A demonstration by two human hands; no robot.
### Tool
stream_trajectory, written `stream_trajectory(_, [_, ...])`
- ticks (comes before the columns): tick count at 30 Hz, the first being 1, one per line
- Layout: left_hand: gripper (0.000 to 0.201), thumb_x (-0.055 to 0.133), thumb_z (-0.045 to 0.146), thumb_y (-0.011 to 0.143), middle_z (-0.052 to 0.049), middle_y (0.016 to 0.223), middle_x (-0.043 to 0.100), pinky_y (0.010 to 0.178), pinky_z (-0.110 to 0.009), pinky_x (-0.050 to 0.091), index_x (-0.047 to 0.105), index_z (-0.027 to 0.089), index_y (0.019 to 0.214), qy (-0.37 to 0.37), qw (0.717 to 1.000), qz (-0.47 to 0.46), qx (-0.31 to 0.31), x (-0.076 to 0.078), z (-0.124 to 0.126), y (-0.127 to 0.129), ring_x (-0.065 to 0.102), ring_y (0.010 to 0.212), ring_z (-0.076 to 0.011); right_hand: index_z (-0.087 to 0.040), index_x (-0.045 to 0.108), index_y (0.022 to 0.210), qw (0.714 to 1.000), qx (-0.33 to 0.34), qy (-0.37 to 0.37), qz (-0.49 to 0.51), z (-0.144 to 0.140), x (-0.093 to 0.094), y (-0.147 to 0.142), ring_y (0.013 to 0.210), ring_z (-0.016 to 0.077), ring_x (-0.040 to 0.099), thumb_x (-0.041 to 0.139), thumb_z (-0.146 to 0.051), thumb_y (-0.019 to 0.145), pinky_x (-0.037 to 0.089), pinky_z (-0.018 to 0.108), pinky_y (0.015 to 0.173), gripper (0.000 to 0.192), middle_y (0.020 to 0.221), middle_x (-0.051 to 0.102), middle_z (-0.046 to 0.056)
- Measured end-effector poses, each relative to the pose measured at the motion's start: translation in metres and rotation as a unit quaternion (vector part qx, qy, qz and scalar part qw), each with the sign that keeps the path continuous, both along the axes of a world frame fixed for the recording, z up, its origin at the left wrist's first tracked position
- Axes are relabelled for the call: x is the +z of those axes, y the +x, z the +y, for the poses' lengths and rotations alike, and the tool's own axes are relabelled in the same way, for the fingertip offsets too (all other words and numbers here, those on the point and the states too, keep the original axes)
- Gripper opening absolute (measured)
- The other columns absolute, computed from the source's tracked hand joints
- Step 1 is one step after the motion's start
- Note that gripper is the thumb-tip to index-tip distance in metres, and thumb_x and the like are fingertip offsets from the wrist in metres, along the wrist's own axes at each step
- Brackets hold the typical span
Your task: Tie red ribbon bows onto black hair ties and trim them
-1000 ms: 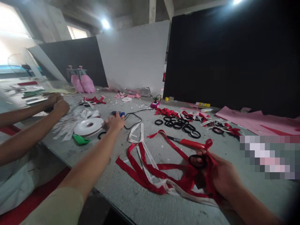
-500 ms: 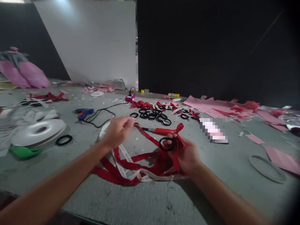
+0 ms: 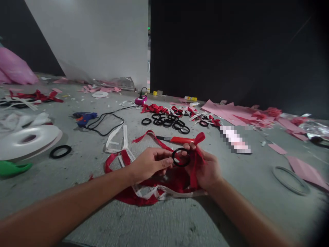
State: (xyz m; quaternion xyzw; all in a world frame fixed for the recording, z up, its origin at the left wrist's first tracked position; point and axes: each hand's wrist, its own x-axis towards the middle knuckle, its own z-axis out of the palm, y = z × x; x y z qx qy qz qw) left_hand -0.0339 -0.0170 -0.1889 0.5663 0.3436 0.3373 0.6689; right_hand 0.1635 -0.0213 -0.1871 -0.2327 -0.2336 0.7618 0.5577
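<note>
My right hand [image 3: 205,169] holds a black ring [image 3: 180,157] with red ribbon [image 3: 196,159] wound about its fingers. My left hand [image 3: 150,164] has come up to the ring's left edge and pinches it with thumb and fingers. Beneath both hands lies a tangle of red and white ribbon strips [image 3: 154,190] on the grey table [image 3: 159,223]. A red-handled cutter [image 3: 177,139] lies just beyond the hands.
Several black rings [image 3: 167,121] and red bows [image 3: 154,108] lie farther back. A white ribbon spool [image 3: 28,137], a lone black ring [image 3: 60,151], a green piece [image 3: 12,168] and a blue glue gun [image 3: 83,117] with its black cord are on the left. Pink paper scraps [image 3: 231,113] and a grey hoop [image 3: 290,178] lie right.
My left hand drew back from near the white spool to the black ring in my right hand. The view swung right, and another person's arms left the frame.
</note>
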Motion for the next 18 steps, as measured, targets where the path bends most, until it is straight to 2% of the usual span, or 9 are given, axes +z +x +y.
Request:
stream_trajectory(5, [0.021,0.072,0.033,0.079,0.001,0.063,0.056,0.053,-0.022,0.038,0.064,0.015,0.086,-0.060,0.995,-0.073,-0.012,-0.006,0.001,-0.001,0.050,0.054,-0.0082,-0.020,0.062,0.077,0.997,-0.008,0.025,-0.073,-0.003,0.000,-0.005,0.073,0.0159,0.064,0.071,-0.032,0.076,0.056,0.030,0.068,0.015,0.087,0.065,0.000])
stream_trajectory(7, [0.020,0.071,0.032,0.079,0.000,0.070,0.059,0.051,-0.023,0.040,0.060,0.016,0.086,-0.106,0.986,-0.131,-0.007,-0.005,0.003,-0.003,0.053,0.055,-0.0094,-0.021,0.065,0.081,0.992,-0.025,0.043,-0.118,-0.004,-0.004,-0.007,0.072,0.0157,0.064,0.072,-0.036,0.077,0.055,0.028,0.064,0.017,0.087,0.067,0.001])
stream_trajectory(10, [0.017,0.065,0.030,0.082,-0.004,0.086,0.062,0.047,-0.023,0.040,0.056,0.016,0.085,-0.139,0.971,-0.191,0.038,-0.002,0.008,-0.008,0.056,0.058,-0.0107,-0.021,0.067,0.086,0.972,-0.076,0.083,-0.204,-0.003,-0.012,-0.007,0.062,0.0130,0.060,0.070,-0.042,0.081,0.051,0.024,0.058,0.021,0.077,0.066,-0.001])
stream_trajectory(12, [0.015,0.062,0.030,0.084,-0.004,0.087,0.061,0.046,-0.022,0.039,0.055,0.016,0.085,-0.124,0.967,-0.208,0.074,0.000,0.012,-0.010,0.055,0.056,-0.0099,-0.021,0.069,0.090,0.940,-0.117,0.123,-0.296,-0.002,-0.015,-0.005,0.059,0.0118,0.058,0.067,-0.043,0.084,0.048,0.023,0.056,0.023,0.073,0.065,-0.001])
stream_trajectory(13, [0.015,0.061,0.030,0.085,-0.003,0.084,0.061,0.045,-0.022,0.038,0.054,0.016,0.084,-0.113,0.967,-0.210,0.088,0.000,0.014,-0.011,0.053,0.054,-0.0091,-0.021,0.070,0.093,0.915,-0.130,0.151,-0.352,-0.003,-0.016,-0.004,0.062,0.0123,0.059,0.065,-0.042,0.085,0.048,0.023,0.057,0.022,0.076,0.066,-0.001])
stream_trajectory(16, [0.017,0.060,0.031,0.086,-0.002,0.080,0.060,0.045,-0.019,0.035,0.052,0.017,0.083,-0.089,0.971,-0.192,0.114,-0.001,0.016,-0.011,0.049,0.051,-0.0070,-0.023,0.070,0.107,0.825,-0.132,0.250,-0.488,-0.007,-0.013,-0.003,0.085,0.0172,0.064,0.062,-0.033,0.088,0.050,0.028,0.073,0.022,0.098,0.070,0.003])
stream_trajectory(18, [0.017,0.061,0.030,0.086,-0.001,0.081,0.059,0.046,-0.018,0.034,0.052,0.017,0.082,-0.083,0.974,-0.174,0.122,-0.003,0.016,-0.011,0.049,0.052,-0.0060,-0.025,0.068,0.112,0.784,-0.133,0.296,-0.529,-0.011,-0.010,-0.004,0.092,0.0189,0.064,0.064,-0.027,0.087,0.049,0.031,0.079,0.025,0.104,0.070,0.004])
